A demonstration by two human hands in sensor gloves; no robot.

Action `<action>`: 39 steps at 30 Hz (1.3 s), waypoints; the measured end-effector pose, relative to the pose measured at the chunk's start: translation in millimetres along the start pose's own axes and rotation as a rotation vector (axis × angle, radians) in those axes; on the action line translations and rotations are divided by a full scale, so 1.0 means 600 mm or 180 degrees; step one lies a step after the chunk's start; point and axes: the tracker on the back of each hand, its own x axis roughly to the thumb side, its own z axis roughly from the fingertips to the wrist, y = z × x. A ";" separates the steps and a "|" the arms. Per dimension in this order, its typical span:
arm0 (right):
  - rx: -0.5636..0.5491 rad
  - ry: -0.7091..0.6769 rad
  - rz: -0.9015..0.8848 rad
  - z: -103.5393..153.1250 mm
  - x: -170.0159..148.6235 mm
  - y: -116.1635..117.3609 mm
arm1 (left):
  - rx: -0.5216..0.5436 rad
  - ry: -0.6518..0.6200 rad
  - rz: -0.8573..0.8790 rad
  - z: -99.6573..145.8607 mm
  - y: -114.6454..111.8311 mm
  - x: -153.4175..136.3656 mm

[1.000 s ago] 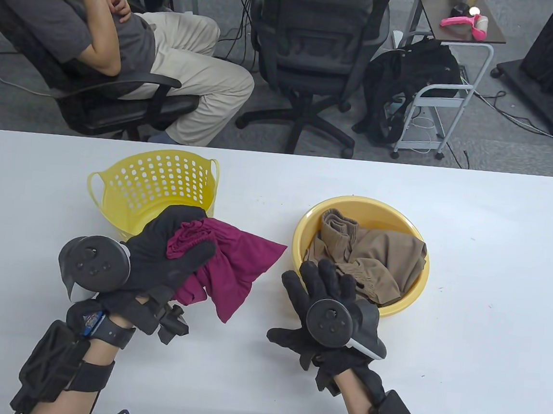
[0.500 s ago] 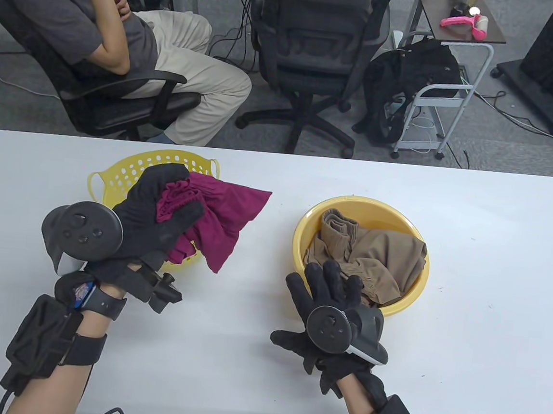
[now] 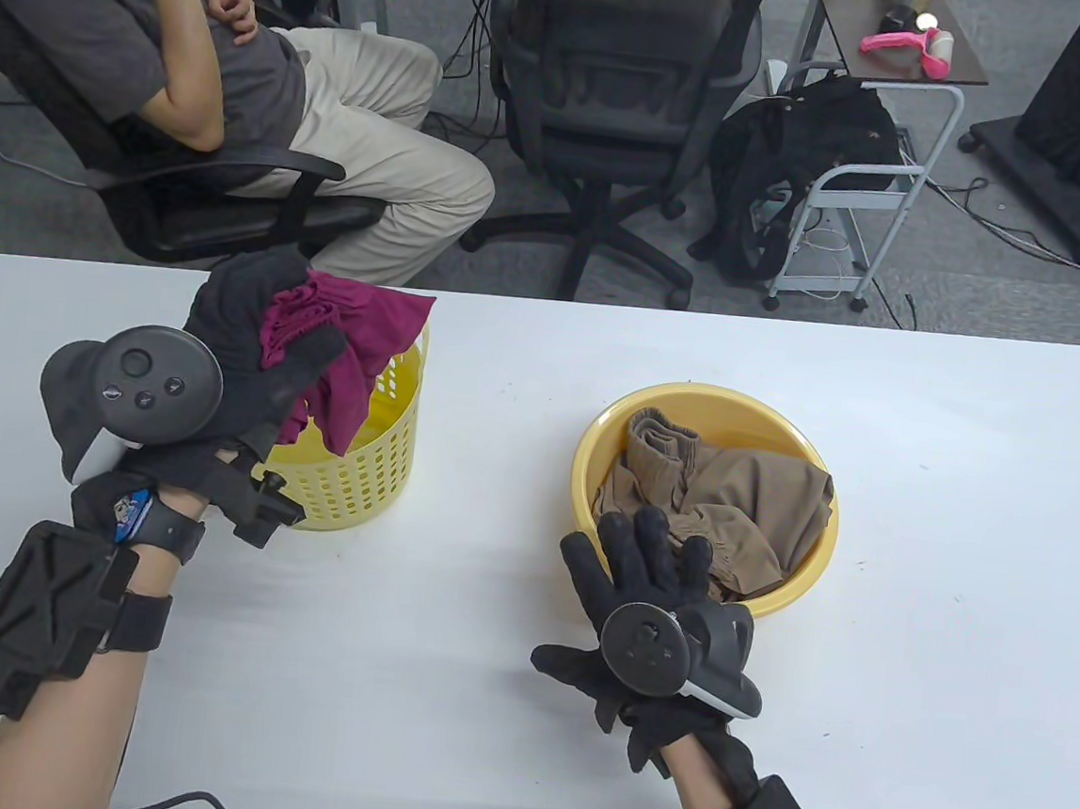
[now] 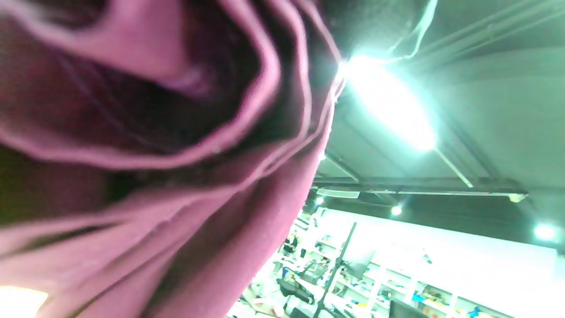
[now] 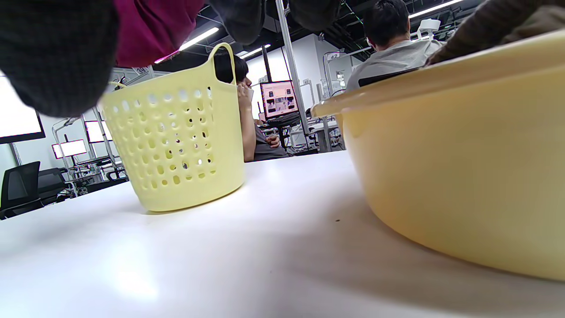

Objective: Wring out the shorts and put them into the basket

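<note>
Maroon shorts [image 3: 356, 351], bunched into a loose wad, hang over the open top of a perforated yellow plastic basket [image 3: 374, 466] as the left hand [image 3: 252, 351] grips them, fingers and thumb curled round the gathered waistband. The cloth droops from the glove down toward the inside of the basket; whether its lowest fold touches the basket wall cannot be told. In the left wrist view the same fabric fills most of the picture, blurred and close to the lens.

To the right on the white table [image 3: 946, 516], well apart from the basket, stands a round yellow basin [image 3: 593, 447] holding crumpled tan-brown shorts [image 3: 739, 507]. The right hand [image 3: 648, 574] lies at the basin's near rim, its gloved fingers spread and straight, grasping nothing; the fingertips reach over the rim toward the tan cloth.

Beyond the table, a person [image 3: 199, 91] sits in a black office chair, and an unoccupied black mesh chair [image 3: 615, 81] stands beside a white wheeled cart [image 3: 860, 196].
</note>
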 end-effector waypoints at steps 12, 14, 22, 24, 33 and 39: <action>-0.0044 -0.0025 -0.0005 0.006 -0.001 -0.006 | -0.0472 0.0299 -0.0362 -0.021 -0.083 -0.052; -0.0043 -0.0030 0.0000 0.006 -0.001 -0.006 | -0.0589 0.0363 -0.0400 -0.024 -0.099 -0.060; -0.0033 -0.0049 0.0031 0.008 0.000 -0.007 | -0.1028 0.0480 -0.0639 -0.034 -0.144 -0.074; -0.0021 -0.0053 0.0029 0.008 0.001 -0.006 | -0.1136 0.0477 -0.0831 -0.034 -0.153 -0.075; -0.0047 -0.0081 0.0042 0.012 0.004 -0.009 | -0.1301 0.0584 -0.1062 -0.032 -0.175 -0.086; -0.0043 -0.0090 0.0054 0.013 0.005 -0.010 | -0.1554 0.0594 -0.1308 -0.025 -0.188 -0.086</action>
